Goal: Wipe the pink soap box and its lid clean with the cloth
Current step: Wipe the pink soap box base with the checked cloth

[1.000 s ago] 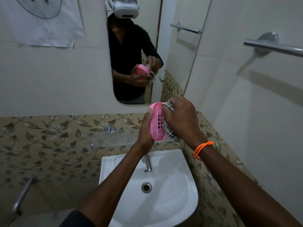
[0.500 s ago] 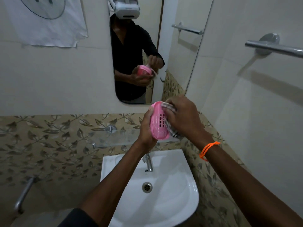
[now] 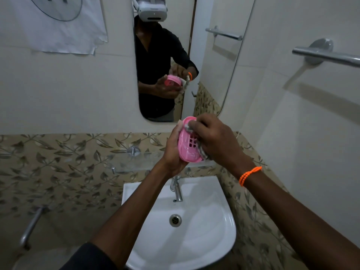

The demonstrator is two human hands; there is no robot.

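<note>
Both hands raised: left hand (image 3: 172, 151) cupped, right hand (image 3: 216, 140) seemingly curled in grip.

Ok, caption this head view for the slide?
Left hand holds pink soap box above sink; right hand wipes it with cloth.

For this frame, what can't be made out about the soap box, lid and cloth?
Head view only:
- Cloth: mostly hidden under the right hand; its size and how dirty it is cannot be told.
- Soap box: the back is covered by the left hand; the right edge lies behind the cloth.
- Lid: not seen apart from the box; whether this piece is box or lid is unclear.
- Mirror reflection: too small to help.
</note>
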